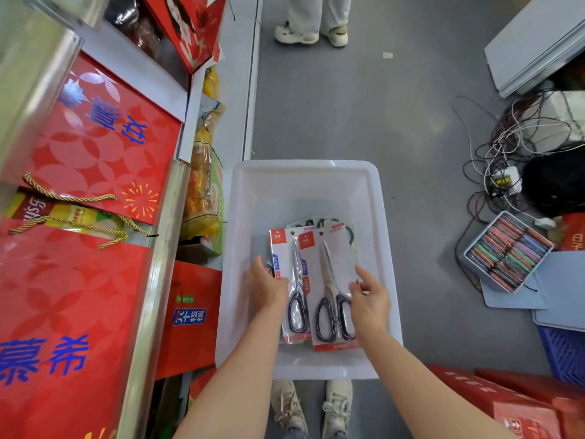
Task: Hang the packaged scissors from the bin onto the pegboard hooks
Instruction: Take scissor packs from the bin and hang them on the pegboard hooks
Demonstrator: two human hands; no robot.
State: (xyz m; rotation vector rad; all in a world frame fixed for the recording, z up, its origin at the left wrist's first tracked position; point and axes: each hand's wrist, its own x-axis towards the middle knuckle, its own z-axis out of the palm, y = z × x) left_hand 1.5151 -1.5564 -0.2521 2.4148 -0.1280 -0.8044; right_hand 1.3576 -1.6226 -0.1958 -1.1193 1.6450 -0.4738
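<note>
A white plastic bin (304,175) stands on the grey floor in front of my feet. Inside it lie packaged scissors: a left pack (292,280) and a right pack (332,289) on top, both with dark handles and red-white cards, and more packs (311,222) beneath them. My left hand (266,285) grips the left edge of the left pack. My right hand (368,299) pinches the right edge of the right pack. No pegboard or hooks can be seen.
Shelving with red gift boxes (95,144) and snack bags (202,185) runs along the left. Another person's feet (311,34) stand ahead. Tangled cables (512,144), a grey tray of coloured packets (509,251) and a blue crate (566,353) lie at the right.
</note>
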